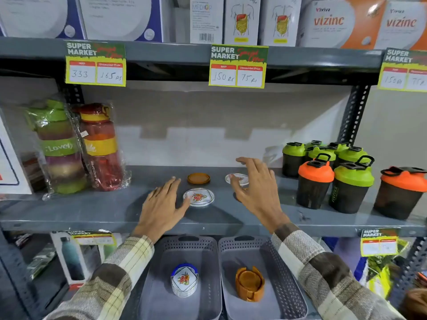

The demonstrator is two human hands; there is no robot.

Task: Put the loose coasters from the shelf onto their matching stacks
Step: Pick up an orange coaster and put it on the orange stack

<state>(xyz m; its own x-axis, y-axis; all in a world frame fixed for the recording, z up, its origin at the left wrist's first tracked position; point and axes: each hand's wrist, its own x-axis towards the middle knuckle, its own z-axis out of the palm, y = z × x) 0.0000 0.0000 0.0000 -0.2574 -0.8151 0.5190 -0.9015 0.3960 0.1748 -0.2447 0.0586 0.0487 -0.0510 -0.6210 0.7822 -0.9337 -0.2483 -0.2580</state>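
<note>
At frame centre, a floral coaster (199, 197) on the shelf (92, 211) is touched by the left hand (161, 204); the right hand (256, 188) is held spread over another, nothing gripped.

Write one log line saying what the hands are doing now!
left hand: open, thumb by floral coaster | right hand: open, over second floral coaster | brown coaster: untouched | stacks: in baskets below

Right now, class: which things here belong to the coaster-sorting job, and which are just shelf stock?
Job:
floral coaster
orange coaster
white coaster
floral stack
orange stack
left hand
right hand

Just stock:
shaker bottles
wrapped bottles
price tags
</note>
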